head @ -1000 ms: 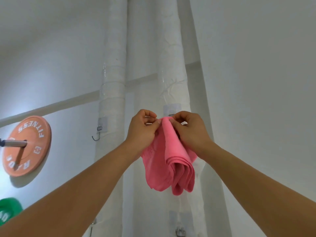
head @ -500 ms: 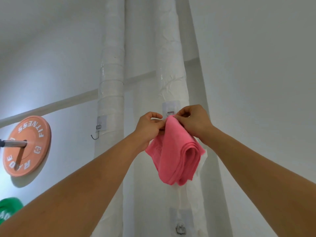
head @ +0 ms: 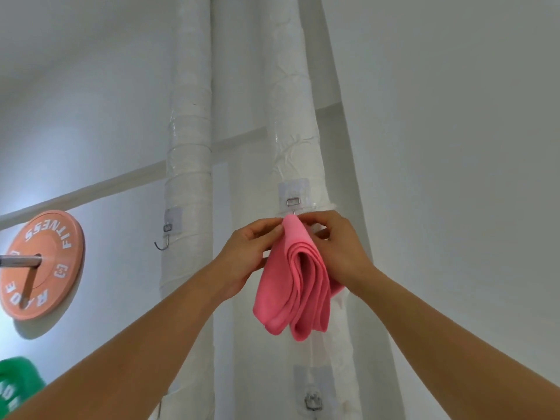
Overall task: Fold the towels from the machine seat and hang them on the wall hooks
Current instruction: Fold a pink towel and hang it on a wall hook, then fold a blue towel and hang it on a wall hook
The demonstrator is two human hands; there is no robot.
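A folded pink towel [head: 298, 286] hangs in loose layers in front of the right white wrapped pipe [head: 292, 122]. My left hand [head: 245, 262] pinches its top corner from the left and my right hand [head: 336, 247] pinches it from the right. The corner sits just under an adhesive wall hook [head: 293, 202] on that pipe; the hook's tip is hidden behind the towel and fingers. A bare metal hook [head: 165, 237] sticks out of the left pipe, and a third hook [head: 312, 401] sits lower on the right pipe.
An orange weight plate [head: 45, 262] on a steel bar [head: 18, 261] is at the left, with a green plate [head: 15, 386] below it. White walls fill the right side and the background.
Both hands raised the towel's top corner up to the hook on the right pipe over the last second; the towel's folds now hang straighter. The view has tilted slightly.
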